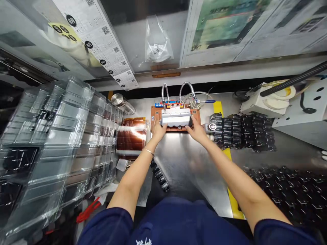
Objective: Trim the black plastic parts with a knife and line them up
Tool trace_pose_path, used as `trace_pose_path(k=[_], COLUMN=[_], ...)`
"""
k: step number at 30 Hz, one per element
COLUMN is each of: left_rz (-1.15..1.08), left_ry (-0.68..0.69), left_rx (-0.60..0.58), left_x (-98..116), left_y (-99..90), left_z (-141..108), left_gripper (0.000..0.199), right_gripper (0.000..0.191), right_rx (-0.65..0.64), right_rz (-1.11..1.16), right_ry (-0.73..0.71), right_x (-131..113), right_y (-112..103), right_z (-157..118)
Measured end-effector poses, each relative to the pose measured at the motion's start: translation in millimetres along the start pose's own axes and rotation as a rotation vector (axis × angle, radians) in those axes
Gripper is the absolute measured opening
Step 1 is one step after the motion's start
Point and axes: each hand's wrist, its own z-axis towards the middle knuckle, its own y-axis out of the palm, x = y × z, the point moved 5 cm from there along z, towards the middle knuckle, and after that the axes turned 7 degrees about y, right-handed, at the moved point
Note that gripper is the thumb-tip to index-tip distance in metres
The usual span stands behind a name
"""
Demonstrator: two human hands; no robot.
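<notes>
Both of my hands are at a brown fixture [156, 114] on the metal bench. A white and grey block [176, 119] with a scalloped front edge sits in it, a dark end showing at its right. My left hand [157, 131] holds the block's left end, thumb at the front corner and fingers along the side. At the right end, my right hand [197, 131] grips it the same way. The undersides of my fingertips are hidden. Behind the block, two flexible metal hoses [187, 85] arch up beside a lever with a blue handle [209, 101].
Stacked clear plastic trays [66, 122] rise at the left, by a coppery film stack [131, 137] and a metal flask [123, 103]. A black scalloped strip [160, 175] lies near my left forearm. Rows of black scalloped parts [242, 132] fill the right, near a white tape dispenser-like machine [265, 100].
</notes>
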Motion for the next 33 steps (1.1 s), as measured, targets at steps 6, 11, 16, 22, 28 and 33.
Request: trace_pose_path(k=[6, 11, 16, 22, 28, 33], left_rz=[-0.103, -0.12, 0.099, 0.273, 0.325, 0.514], left_ry=[0.198, 0.502, 0.985, 0.95, 0.827, 0.345], left_rx=[0.016, 0.04, 0.225, 0.37, 0.548, 0.912], left_x=[2, 19, 51, 49, 40, 12], left_y=[-29.8, -62.4, -88.8, -118.2, -223.3, -393.4], left_z=[-121, -202, -250, -282, -294, -236], left_gripper=[0.052, 0.03, 0.042, 0.045, 0.041, 0.052], right_gripper=[0.051, 0.037, 0.019, 0.039, 0.052, 0.06], right_rx=[-0.081, -0.148, -0.334, -1.022, -0.813, -0.536], right_rz=[0.221, 0.243, 0.19, 0.468, 0.477, 0.309], right_ry=[-0.181, -0.224, -0.247, -0.503, -0.284, -0.258], right_x=[11, 12, -34, -106, -92, -72], right_y=[2, 5, 33, 38, 24, 29], right_z=[-104, -147, -203, -290, -246, -224])
